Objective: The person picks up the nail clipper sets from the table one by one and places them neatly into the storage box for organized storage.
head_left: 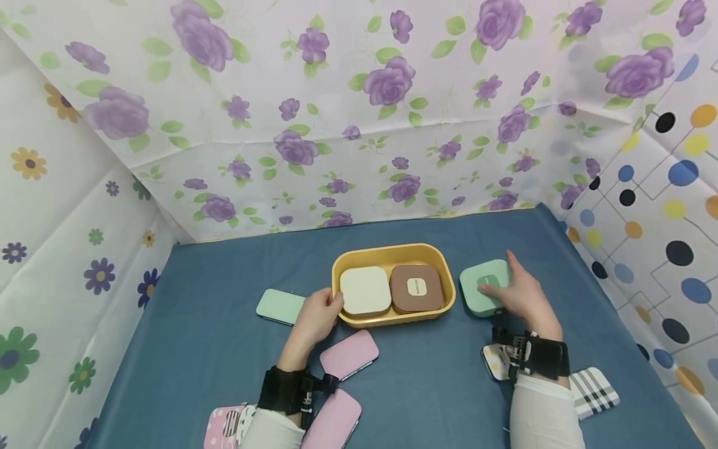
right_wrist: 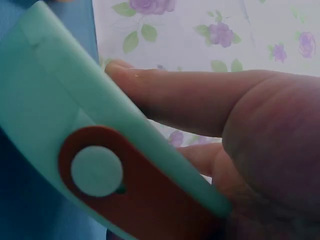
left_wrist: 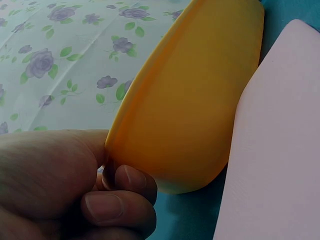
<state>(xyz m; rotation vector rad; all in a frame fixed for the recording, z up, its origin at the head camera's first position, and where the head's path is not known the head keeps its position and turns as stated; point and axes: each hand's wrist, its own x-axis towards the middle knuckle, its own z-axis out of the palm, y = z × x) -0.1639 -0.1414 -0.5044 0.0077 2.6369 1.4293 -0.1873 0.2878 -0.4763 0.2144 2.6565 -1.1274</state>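
My left hand (head_left: 318,319) pinches the left rim of a yellow oblong bin (head_left: 370,321), thumb inside and curled fingers outside in the left wrist view. Inside it sit a cream rounded-square case (head_left: 365,291) and a brown one (head_left: 417,288) with a pale label, side by side. To the right of the bin, my right hand (head_left: 524,293) grips a mint-green rounded-square case (head_left: 477,302), thumb across its top. A brown strap (right_wrist: 125,180) with a round green button shows on the case's side in the right wrist view. Some right fingers are hidden behind the case.
Flat cases lie about on the blue cloth (head_left: 426,386): a mint one (head_left: 277,305), two pink ones (head_left: 349,354), a pink patterned one (head_left: 221,427), a plaid one (head_left: 594,391) and a small patterned one (head_left: 495,362). A floral sheet (head_left: 348,131) rises behind.
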